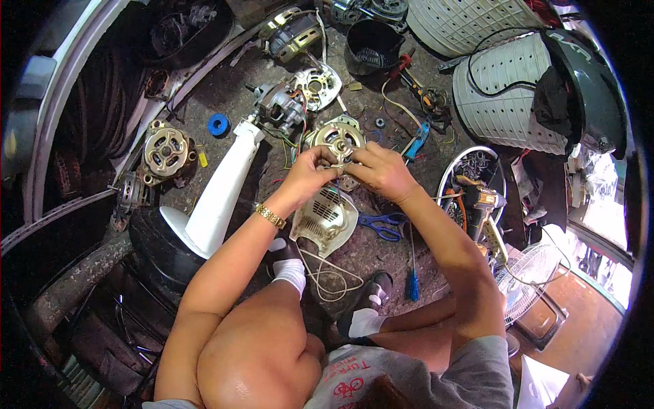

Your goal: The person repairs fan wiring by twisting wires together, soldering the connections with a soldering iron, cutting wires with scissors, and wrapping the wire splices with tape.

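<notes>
In the head view, my left hand (310, 174), with a gold watch on its wrist, and my right hand (383, 170) meet at the near side of a round electric motor (338, 133). Fingers of both hands are pinched close together; whatever lies between them is too small to make out. Just below the hands lies a white vented plastic cover (328, 219) with a cord. Blue-handled scissors (383, 226) rest to its right. Beyond the left hand stands a fan's motor head (281, 105) on a white neck (225, 184), with loose wires hanging.
Left are another motor (165, 152) and a blue tape roll (218, 125). Right are a blue-handled tool (417, 142), a cordless drill (482, 201) over a basin (505, 178) of small metal parts, and a fan grille (535, 273). White perforated drums (504, 92) stand at the upper right.
</notes>
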Available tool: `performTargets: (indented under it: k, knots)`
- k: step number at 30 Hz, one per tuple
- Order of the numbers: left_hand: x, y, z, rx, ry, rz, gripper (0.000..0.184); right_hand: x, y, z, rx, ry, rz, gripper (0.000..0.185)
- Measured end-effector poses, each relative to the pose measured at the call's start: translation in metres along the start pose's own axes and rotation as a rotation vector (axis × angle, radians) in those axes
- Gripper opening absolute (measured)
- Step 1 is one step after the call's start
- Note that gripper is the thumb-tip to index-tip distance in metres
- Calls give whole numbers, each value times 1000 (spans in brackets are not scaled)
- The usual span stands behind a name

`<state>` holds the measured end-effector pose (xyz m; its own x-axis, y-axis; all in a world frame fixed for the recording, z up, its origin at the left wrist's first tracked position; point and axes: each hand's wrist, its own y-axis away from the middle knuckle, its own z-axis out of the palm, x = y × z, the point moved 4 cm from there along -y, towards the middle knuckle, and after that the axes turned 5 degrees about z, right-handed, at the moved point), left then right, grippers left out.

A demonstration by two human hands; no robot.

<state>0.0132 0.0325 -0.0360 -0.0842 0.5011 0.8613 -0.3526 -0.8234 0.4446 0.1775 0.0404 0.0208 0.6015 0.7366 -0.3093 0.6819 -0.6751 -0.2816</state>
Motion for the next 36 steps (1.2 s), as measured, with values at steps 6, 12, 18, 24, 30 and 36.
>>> performTargets:
  k: [6, 12, 18, 24, 30, 36]
  knots:
    - [3, 4, 4, 51, -72, 78, 18, 0, 1, -2, 17, 12, 73, 19]
    - [-1, 4, 6, 51, -68, 96, 17, -5, 8, -3, 37, -64, 206, 24]
    - [8, 9, 9, 85, -211, 118, 14, -18, 8, -4, 87, -109, 422, 16]
    - [28, 19, 18, 143, -446, 536, 18, -24, 13, 2, 63, -230, 713, 9]
    - [28, 21, 20, 149, -401, 574, 20, -27, 15, 12, 20, -186, 822, 12]
    - [22, 20, 14, 158, -398, 351, 18, -14, 34, 16, 99, -686, 1021, 16]
